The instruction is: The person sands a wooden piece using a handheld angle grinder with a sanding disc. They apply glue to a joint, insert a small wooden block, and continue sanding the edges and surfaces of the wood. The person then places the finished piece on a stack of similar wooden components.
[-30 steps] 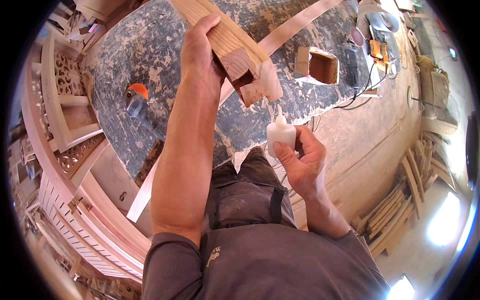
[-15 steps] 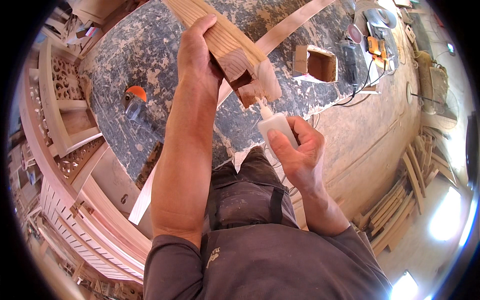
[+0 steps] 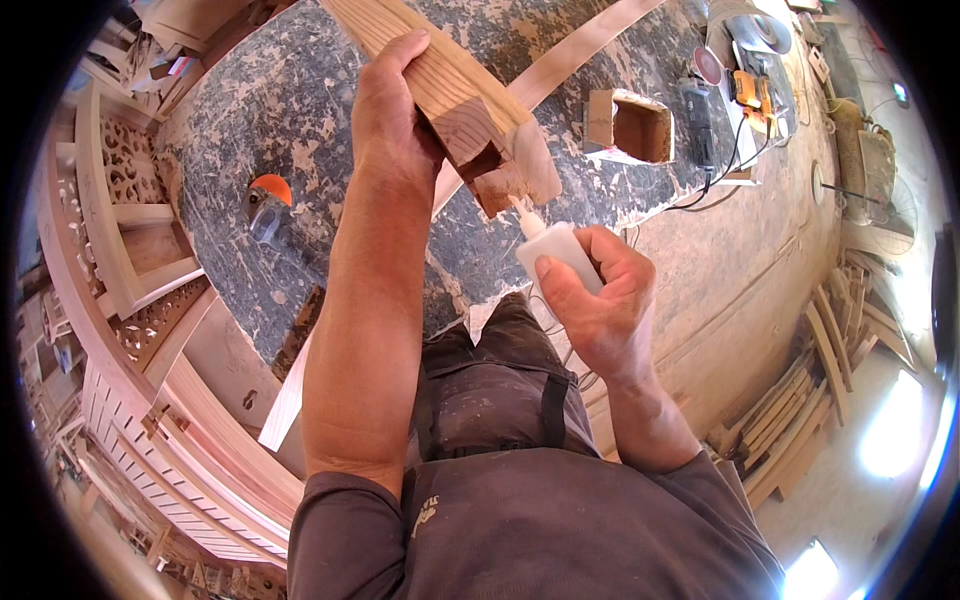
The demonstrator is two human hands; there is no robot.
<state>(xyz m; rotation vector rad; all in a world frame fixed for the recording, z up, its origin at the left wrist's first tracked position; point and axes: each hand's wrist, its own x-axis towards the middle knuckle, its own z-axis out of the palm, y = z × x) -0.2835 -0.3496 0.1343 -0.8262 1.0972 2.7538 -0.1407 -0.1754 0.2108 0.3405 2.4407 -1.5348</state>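
My left hand (image 3: 388, 105) is closed around the side of a thick wooden piece (image 3: 455, 80), thumb on its upper face. The piece slants over the bench, its near end toward me. A square notch is cut near that end, which looks rough and chipped at its lower corner. In my right hand (image 3: 605, 295) is a white plastic squeeze bottle (image 3: 558, 255), thumb pressed on its side. The bottle's narrow nozzle points up at the rough corner, touching or nearly so. What is in the bottle cannot be seen.
The worn, paint-flecked bench (image 3: 310, 90) holds a long wood strip (image 3: 580, 55), an open cardboard box (image 3: 640, 130), power tools (image 3: 750, 92) with cords, and a tool with an orange part (image 3: 270, 190). Carved wooden furniture (image 3: 130, 240) stands left. Wood offcuts (image 3: 780, 425) lie on the floor right.
The wooden piece and my left hand have shifted very slightly left. My right hand has turned a little, with the bottle still against the same end of the wood.
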